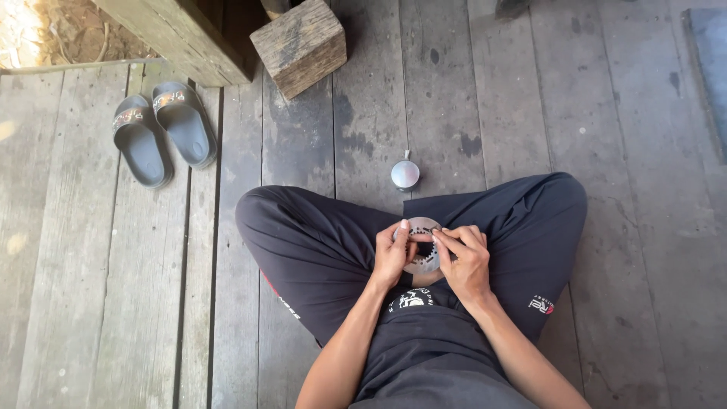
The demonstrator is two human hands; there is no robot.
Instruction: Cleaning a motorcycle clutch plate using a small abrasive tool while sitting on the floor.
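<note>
1. Person sits cross-legged on the wood floor [454,91], hands over the lap.
2. Left hand [391,256] fingers pinch the left edge of a round metal disc [421,261] w/ holes.
3. Right hand [466,261] fingers grip the disc's right side & top.
4. Small shiny metal cap [404,174] lies on the floor just past the knees.
5. Grey slippers [160,132] & a wood block [299,45] sit farther off.

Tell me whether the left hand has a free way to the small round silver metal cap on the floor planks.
Probably yes: the small round silver metal cap lies on bare planks just past the shins, unobstructed, but the left hand now grips the grey toothed metal disc.
</note>
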